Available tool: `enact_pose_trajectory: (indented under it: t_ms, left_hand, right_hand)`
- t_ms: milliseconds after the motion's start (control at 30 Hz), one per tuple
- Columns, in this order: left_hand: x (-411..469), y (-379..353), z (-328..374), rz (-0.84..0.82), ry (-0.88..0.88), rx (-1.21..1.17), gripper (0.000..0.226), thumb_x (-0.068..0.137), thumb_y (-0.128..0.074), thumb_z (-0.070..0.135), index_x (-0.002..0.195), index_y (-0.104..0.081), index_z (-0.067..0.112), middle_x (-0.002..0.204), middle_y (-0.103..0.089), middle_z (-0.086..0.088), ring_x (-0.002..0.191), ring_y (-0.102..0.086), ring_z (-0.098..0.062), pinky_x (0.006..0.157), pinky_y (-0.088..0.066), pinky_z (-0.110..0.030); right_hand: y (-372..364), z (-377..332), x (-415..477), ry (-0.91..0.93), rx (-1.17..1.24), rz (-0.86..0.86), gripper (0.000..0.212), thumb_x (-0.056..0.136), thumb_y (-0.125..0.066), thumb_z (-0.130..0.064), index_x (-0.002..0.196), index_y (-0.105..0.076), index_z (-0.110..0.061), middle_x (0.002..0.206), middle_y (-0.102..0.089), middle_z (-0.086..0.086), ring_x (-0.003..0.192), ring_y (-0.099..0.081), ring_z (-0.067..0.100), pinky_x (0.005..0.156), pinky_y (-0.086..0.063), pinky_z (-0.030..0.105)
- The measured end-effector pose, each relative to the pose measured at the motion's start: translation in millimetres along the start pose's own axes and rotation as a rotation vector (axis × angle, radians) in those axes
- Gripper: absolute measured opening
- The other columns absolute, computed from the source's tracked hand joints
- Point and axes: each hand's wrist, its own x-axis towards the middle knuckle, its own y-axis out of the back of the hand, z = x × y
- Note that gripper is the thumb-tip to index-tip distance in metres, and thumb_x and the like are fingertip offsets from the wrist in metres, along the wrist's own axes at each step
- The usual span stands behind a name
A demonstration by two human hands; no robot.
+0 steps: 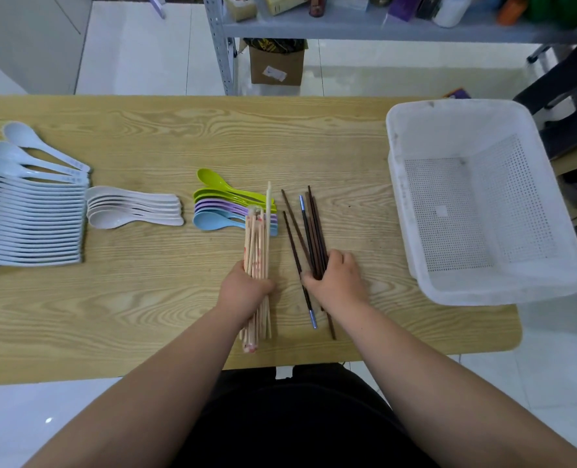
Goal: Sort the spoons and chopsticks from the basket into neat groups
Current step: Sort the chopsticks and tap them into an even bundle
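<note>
Left hand (246, 285): curled round the pale chopsticks (256, 238), holding the bundle near its middle.
Right hand (334, 282): curled round the dark chopsticks (314, 228), low on them.
Long axis: both bundles point away from the person, nearly parallel.
Fan: beyond the right hand the dark sticks spread, the leftmost leaning toward the left hand; squaring them probably falls to the right hand.
Basket (449, 108): well right of the right hand, apparently empty.

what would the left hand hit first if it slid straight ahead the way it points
Likely the handle ends of the coloured spoons, straight ahead of the left hand; the pale chopsticks it grips already reach over them, though height is unclear.
</note>
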Motion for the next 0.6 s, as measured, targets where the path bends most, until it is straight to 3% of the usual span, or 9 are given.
enact_pose_trajectory:
  t_ms: [100,267,467,600]
  left_hand:
    - [3.4,-1.0,4.7,0.006,0.015,-0.035,0.057,0.066,-0.075,0.025,0.121,-0.059,0.017,0.101,-0.068,-0.005,0.091,-0.066,-0.027,0.085,-0.059,-0.045]
    - [2.3,-8.1,12.2,-0.025,0.01,-0.063,0.052,0.064,-0.077,0.023,0.113,-0.06,0.02,0.097,-0.068,-0.003,0.089,-0.066,-0.025,0.084,-0.059,-0.045]
    - [1.0,-18.9,9.7,-0.088,0.035,-0.16,0.045,0.07,-0.077,0.017,0.112,-0.06,0.021,0.099,-0.07,-0.004,0.09,-0.068,-0.025,0.085,-0.059,-0.046]
    - [2.0,-24.1,9.4,-0.094,0.052,-0.214,0.045,0.069,-0.077,0.013,0.111,-0.061,0.018,0.098,-0.071,-0.006,0.089,-0.069,-0.026,0.082,-0.06,-0.046]
  right_hand:
    - [-4.8,-5.8,-0.4,-0.004,-0.101,-0.017,0.093,0.081,-0.069,-0.063,0.145,-0.029,-0.009,0.143,-0.033,0.009,0.132,-0.037,0.027,0.104,-0.041,0.038]
    - [-0.4,-5.0,6.3,-0.03,-0.113,-0.029,0.062,0.087,-0.07,-0.038,0.13,-0.04,-0.005,0.133,-0.049,0.015,0.122,-0.053,0.033,0.096,-0.045,0.038]
    - [2.6,5.2,15.2,-0.088,-0.198,-0.074,0.047,0.089,-0.066,-0.032,0.122,-0.046,-0.004,0.123,-0.056,0.015,0.114,-0.058,0.033,0.09,-0.051,0.038]
    - [-3.8,3.7,15.7,-0.049,-0.268,-0.037,0.043,0.091,-0.058,-0.016,0.127,-0.042,0.002,0.127,-0.054,0.019,0.116,-0.06,0.034,0.093,-0.052,0.039]
